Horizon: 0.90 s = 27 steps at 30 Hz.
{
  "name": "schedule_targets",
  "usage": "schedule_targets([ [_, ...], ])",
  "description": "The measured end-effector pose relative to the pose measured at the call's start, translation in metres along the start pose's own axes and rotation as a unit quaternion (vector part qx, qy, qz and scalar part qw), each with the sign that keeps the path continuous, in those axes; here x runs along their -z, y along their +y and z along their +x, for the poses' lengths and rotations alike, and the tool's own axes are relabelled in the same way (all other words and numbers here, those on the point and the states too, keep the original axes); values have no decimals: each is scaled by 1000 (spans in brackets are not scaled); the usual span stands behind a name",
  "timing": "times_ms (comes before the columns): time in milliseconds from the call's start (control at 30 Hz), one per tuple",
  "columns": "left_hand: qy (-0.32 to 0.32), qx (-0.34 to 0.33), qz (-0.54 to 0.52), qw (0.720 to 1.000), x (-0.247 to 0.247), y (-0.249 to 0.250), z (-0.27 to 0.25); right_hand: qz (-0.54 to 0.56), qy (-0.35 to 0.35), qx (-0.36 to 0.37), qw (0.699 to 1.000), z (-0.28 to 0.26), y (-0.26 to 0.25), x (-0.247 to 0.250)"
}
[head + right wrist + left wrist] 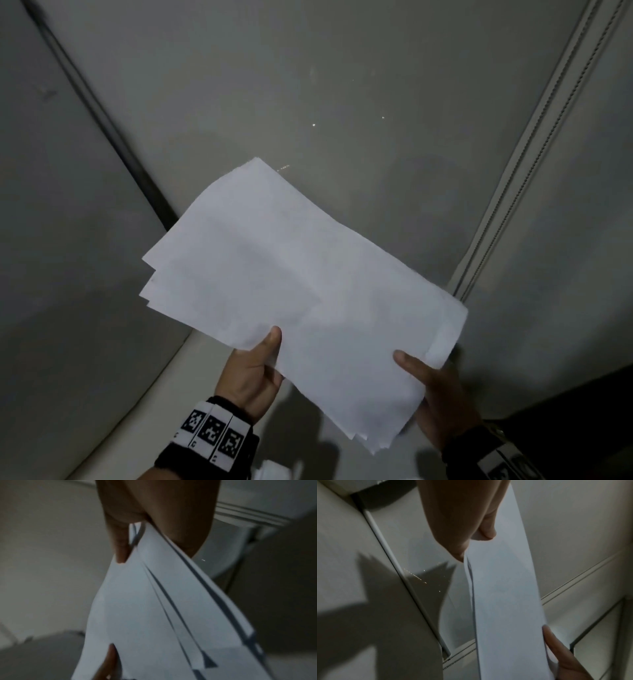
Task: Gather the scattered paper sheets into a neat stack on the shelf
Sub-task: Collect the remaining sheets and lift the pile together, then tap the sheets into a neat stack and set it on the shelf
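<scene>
A loose bundle of several white paper sheets (301, 291) hangs in the air in front of a grey cabinet, its edges uneven and fanned. My left hand (260, 363) pinches the bundle's near left edge, thumb on top. My right hand (431, 387) pinches the near right edge, thumb on top. In the left wrist view the sheets (503, 588) run edge-on from my left hand (471, 534) down to my right thumb (556, 642). In the right wrist view the sheets (154, 608) splay apart below my right hand (137, 534).
A grey cabinet back panel (308, 85) fills the view behind the papers, with a dark seam (102, 120) at left and a pale ridged strip (548, 137) at right. A pale ledge (154, 394) lies below the left hand. Something white (274, 471) shows at the bottom edge.
</scene>
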<state>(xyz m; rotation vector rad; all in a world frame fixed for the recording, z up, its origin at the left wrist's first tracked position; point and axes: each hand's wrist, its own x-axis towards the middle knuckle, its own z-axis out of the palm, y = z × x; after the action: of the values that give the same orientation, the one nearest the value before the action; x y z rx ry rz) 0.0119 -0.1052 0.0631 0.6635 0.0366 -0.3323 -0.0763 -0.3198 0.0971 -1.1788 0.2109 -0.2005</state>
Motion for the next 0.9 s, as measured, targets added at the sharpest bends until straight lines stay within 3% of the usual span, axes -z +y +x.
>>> schedule_targets([
  [67, -9, 7, 19, 1000, 2, 1, 0, -109, 71, 77, 988, 1, -6, -2],
  [133, -34, -1, 17, 999, 2, 12, -2, -117, 84, 113, 983, 4, -14, 3],
  [267, -58, 9, -63, 996, 29, 68, 4, -101, 75, 116, 985, 14, -34, 32],
  [300, -98, 20, -58, 993, 39, 80, 7, -84, 61, 109, 989, 16, -37, 41],
  [400, -138, 36, 41, 989, 72, 98, 10, -74, 22, 80, 994, 19, -47, 51],
  [500, -128, 134, 109, 977, 57, 113, 11, -91, -2, 64, 994, 21, -54, 51],
  [567, -104, 89, 233, 963, 44, 116, 10, -102, -20, 52, 993, 22, -55, 52],
  [633, -120, 110, 292, 943, 35, 121, 9, -108, -33, 31, 993, 24, -55, 54],
  [800, -82, 94, 384, 915, 43, 110, 14, -152, -24, -6, 988, 26, -46, 58],
  [900, -73, 63, 371, 924, 46, 98, 12, -154, -2, 4, 988, 25, -43, 60],
])
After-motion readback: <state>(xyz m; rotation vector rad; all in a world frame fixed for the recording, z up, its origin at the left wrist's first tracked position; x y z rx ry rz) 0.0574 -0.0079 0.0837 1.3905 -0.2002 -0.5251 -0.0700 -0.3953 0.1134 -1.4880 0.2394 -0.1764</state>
